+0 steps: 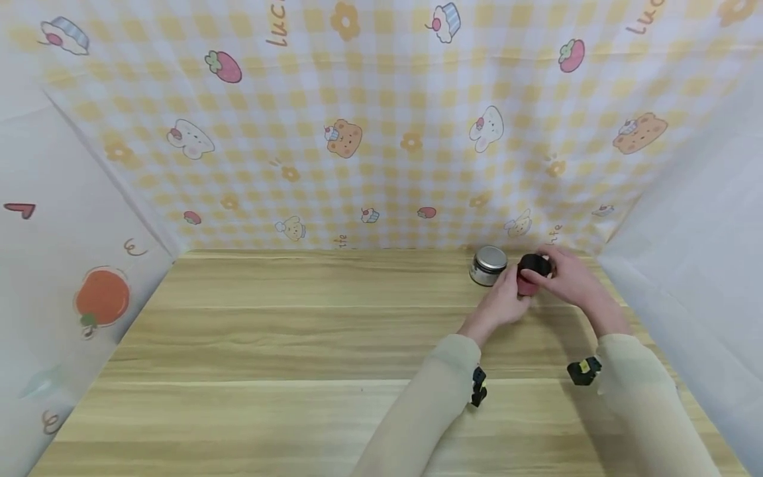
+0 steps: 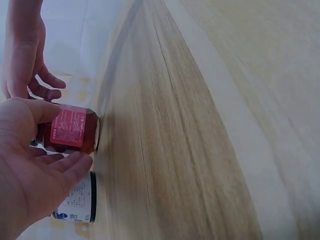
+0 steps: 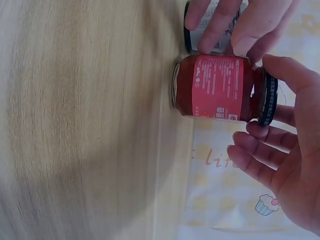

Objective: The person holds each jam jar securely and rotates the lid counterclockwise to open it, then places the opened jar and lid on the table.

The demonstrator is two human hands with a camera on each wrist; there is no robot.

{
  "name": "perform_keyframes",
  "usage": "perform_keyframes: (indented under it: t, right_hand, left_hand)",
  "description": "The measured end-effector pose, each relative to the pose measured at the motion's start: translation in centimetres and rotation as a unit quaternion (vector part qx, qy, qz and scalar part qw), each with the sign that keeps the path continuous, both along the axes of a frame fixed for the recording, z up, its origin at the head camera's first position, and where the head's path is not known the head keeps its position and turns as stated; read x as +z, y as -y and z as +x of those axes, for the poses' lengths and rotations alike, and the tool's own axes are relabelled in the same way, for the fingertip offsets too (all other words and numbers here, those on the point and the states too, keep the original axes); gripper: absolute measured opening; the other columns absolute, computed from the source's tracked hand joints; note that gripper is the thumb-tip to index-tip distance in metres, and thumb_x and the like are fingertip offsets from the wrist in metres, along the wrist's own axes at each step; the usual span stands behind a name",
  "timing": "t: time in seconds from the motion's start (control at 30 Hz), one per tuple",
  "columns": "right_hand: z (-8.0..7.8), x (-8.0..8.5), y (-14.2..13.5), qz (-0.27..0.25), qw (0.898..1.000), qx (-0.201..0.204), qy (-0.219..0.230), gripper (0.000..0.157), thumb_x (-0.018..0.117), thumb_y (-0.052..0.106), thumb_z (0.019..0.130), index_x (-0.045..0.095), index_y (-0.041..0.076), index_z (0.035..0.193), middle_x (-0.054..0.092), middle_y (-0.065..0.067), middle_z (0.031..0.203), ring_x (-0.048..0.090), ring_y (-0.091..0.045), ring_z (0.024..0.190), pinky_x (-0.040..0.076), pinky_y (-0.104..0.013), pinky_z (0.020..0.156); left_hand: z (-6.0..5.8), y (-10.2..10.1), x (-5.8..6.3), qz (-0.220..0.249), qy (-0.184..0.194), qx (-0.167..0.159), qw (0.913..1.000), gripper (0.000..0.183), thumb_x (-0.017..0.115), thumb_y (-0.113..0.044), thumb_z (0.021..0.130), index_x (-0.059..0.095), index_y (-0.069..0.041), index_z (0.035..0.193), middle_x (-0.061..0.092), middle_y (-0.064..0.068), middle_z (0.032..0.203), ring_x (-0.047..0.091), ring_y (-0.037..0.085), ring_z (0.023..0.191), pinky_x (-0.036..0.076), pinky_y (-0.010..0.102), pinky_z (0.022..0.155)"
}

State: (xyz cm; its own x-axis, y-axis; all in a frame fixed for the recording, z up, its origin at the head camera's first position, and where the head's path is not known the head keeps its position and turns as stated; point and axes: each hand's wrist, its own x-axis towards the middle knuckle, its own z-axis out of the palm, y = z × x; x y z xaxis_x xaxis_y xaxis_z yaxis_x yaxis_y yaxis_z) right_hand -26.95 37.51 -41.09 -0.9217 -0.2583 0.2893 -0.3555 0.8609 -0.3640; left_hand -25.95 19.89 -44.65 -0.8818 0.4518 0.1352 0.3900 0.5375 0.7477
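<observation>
A glass jar with dark red contents, a pink-red label with white print and a black lid stands upright at the table's back right. My left hand grips the jar's body from the left, thumb and fingers around it. From the right, my right hand pinches the lid between thumb and fingers; its other fingers are loosely curled in the right wrist view. Just left of the jar stands a short can with a silver top and pale label, close behind my left fingers.
The wood-grain table stretches to the left and front. A yellow checked cloth with cartoon prints hangs right behind the jar and can. White sheets flank the table on both sides. A black wrist device is on each arm.
</observation>
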Motion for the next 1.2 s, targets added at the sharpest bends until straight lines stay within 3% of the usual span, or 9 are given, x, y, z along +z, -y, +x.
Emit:
perform_keyframes:
  t: [0.13,0.33,0.6,0.9,1.2]
  right_hand:
    - [0.0,-0.1,-0.2,-0.006,1.000,0.007,0.001,0.037,0.078,0.028,0.089,0.061,0.000,0.107,0.062,-0.013,0.086,0.049,-0.020,0.065,0.041,-0.035,0.059]
    - [0.2,-0.2,-0.3,-0.005,0.999,-0.030,0.031,0.044,0.075,0.038,0.090,0.055,0.002,0.107,0.056,-0.008,0.074,0.049,-0.021,0.062,0.040,-0.035,0.057]
    - [0.3,-0.4,-0.3,0.020,0.999,-0.035,0.021,0.048,0.074,0.042,0.090,0.060,0.001,0.110,0.065,-0.012,0.080,0.057,-0.026,0.067,0.046,-0.041,0.061]
    - [0.6,-0.1,0.1,0.029,0.995,-0.074,0.065,0.055,0.070,0.050,0.090,0.059,-0.001,0.106,0.061,-0.013,0.075,0.055,-0.025,0.062,0.043,-0.036,0.056]
    - [1.3,-0.2,0.4,0.031,0.996,-0.079,0.029,0.051,0.075,0.046,0.086,0.060,-0.001,0.097,0.062,-0.012,0.071,0.054,-0.024,0.058,0.042,-0.035,0.051]
  left_hand:
    - [-0.2,0.1,0.0,-0.008,-0.001,-0.004,1.0000,0.046,0.065,-0.016,0.094,0.046,-0.011,0.136,0.054,0.003,0.132,0.053,0.006,0.118,0.043,0.017,0.097]
    - [-0.4,0.2,0.2,-0.001,0.001,-0.011,0.9999,0.049,0.068,-0.015,0.093,0.049,-0.011,0.138,0.056,0.002,0.133,0.053,0.005,0.118,0.041,0.015,0.097]
    - [-0.8,0.5,-0.3,0.036,0.053,-0.016,0.9978,0.056,0.071,-0.013,0.091,0.049,-0.013,0.143,0.060,0.001,0.136,0.055,0.008,0.122,0.042,0.018,0.098]
    - [-0.7,0.6,-0.6,0.029,0.047,-0.027,0.9981,0.054,0.074,-0.018,0.091,0.052,-0.011,0.140,0.058,0.001,0.135,0.055,0.008,0.119,0.042,0.017,0.097]
    - [-0.4,0.6,-1.2,0.058,0.065,-0.020,0.9960,0.059,0.077,-0.024,0.090,0.052,-0.017,0.143,0.059,-0.003,0.134,0.056,0.007,0.119,0.043,0.018,0.097]
